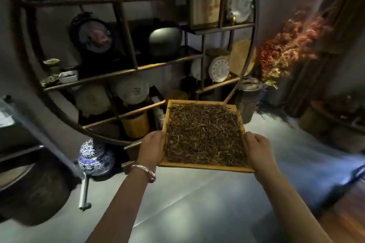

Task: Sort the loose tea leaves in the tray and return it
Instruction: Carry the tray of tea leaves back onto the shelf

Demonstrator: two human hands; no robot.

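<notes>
The tray (201, 166) of tea leaves (203, 134) hangs in mid-air before the round shelf (126, 71), the left hand (152, 148) and right hand (256, 150) each grasping a side rim. With a grip this shallow, any tilt could likely spill leaves onto the floor (197, 203).

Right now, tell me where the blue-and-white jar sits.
In the head view, the blue-and-white jar sits low on the left, at the foot of the round shelf, left of the left hand.

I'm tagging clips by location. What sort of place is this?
Probably a tea shop or tea room: a round display shelf with wrapped tea cakes, and a tray of loose tea leaves.
</notes>
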